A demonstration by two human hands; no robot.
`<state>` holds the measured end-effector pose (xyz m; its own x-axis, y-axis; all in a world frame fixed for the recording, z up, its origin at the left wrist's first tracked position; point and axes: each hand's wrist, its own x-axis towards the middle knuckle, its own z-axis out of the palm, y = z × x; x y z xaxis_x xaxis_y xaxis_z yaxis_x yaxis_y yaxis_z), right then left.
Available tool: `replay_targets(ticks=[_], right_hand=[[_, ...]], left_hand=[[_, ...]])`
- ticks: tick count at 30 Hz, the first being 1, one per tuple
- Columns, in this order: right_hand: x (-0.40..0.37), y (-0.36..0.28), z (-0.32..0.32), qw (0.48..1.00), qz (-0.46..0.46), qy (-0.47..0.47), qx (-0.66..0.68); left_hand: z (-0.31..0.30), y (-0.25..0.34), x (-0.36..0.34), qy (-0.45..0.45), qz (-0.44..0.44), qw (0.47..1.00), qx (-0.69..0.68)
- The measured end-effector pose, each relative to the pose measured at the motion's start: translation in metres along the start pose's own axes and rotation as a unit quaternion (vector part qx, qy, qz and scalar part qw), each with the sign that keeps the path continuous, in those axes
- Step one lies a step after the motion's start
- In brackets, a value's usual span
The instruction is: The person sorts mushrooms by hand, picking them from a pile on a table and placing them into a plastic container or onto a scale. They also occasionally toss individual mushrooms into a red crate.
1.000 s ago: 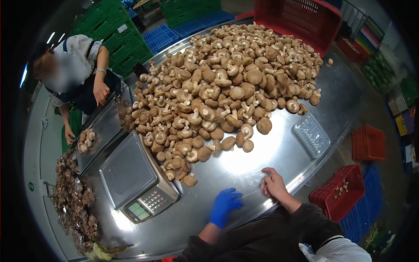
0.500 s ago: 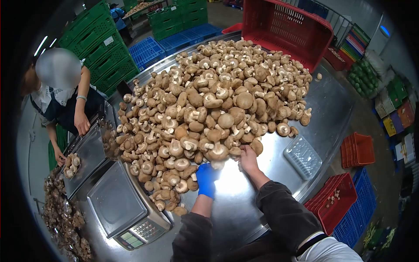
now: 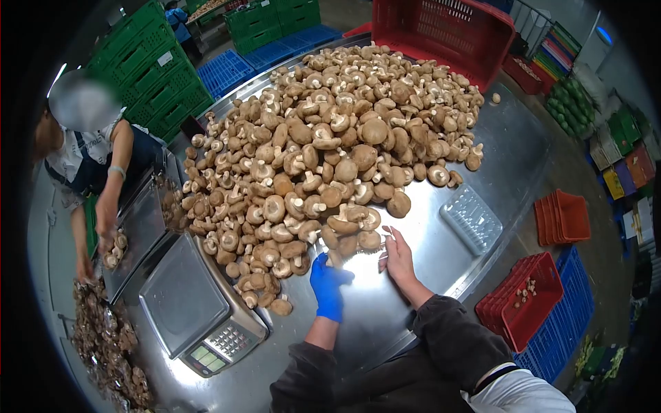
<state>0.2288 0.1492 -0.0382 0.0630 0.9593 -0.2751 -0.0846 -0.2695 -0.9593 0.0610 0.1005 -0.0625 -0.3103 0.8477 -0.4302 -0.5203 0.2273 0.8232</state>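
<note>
A large heap of brown mushrooms [image 3: 344,151] covers the middle of the metal table [image 3: 372,303]. My left hand [image 3: 328,286], in a blue glove, is at the heap's near edge, fingers apart, beside a few mushrooms [image 3: 348,244]. Bare, my right hand [image 3: 398,260] is just right of those mushrooms with its fingers spread. Neither hand is closed round a mushroom. To the right lies a clear plastic tray [image 3: 471,220]. A scale [image 3: 206,310] stands left of my left hand.
A co-worker [image 3: 89,151] handles mushrooms at the left, near bagged mushrooms [image 3: 110,337]. A red crate [image 3: 444,41] lies tipped behind the heap. Green crates [image 3: 144,69] are stacked at the back left. Red baskets [image 3: 523,296] stand at the right.
Both my hands have opened and drawn slightly apart, with several mushrooms now between and ahead of them. The view has shifted slightly. The co-worker's arm has reached down towards the tray of mushrooms.
</note>
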Motion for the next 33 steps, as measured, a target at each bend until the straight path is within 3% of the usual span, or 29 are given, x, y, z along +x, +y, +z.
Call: replay_targets(ticks=[8, 10, 15, 22, 24, 26, 28, 33], right_hand=[[-0.012, -0.017, 0.016, 1.0, -0.019, -0.006, 0.0], [-0.015, -0.026, 0.024, 1.0, -0.03, 0.005, 0.0], [-0.029, -0.065, 0.051, 0.997, -0.033, -0.068, -0.003], [-0.043, -0.065, 0.135, 0.98, -0.077, -0.172, -0.06], [-0.051, -0.06, 0.163, 0.933, -0.257, -0.176, -0.179], [-0.058, -0.056, 0.188, 0.931, -0.222, -0.227, -0.178], [-0.065, -0.045, 0.214, 0.878, -0.329, -0.227, -0.262], [-0.086, -0.041, 0.266, 0.837, -0.335, -0.29, -0.32]], left_hand=[[-0.03, -0.006, 0.025, -0.03, 0.079, 0.996, 0.019], [-0.014, 0.028, 0.006, -0.021, 0.072, 0.997, 0.006], [-0.029, 0.079, -0.018, -0.018, 0.08, 0.997, 0.012], [-0.124, 0.168, -0.042, 0.09, 0.162, 0.976, 0.116], [-0.166, 0.183, -0.046, 0.111, 0.18, 0.966, 0.15], [-0.201, 0.197, -0.051, 0.138, 0.204, 0.945, 0.214], [-0.228, 0.209, -0.059, 0.163, 0.194, 0.945, 0.207], [-0.297, 0.216, -0.062, 0.223, 0.129, 0.935, 0.243]])
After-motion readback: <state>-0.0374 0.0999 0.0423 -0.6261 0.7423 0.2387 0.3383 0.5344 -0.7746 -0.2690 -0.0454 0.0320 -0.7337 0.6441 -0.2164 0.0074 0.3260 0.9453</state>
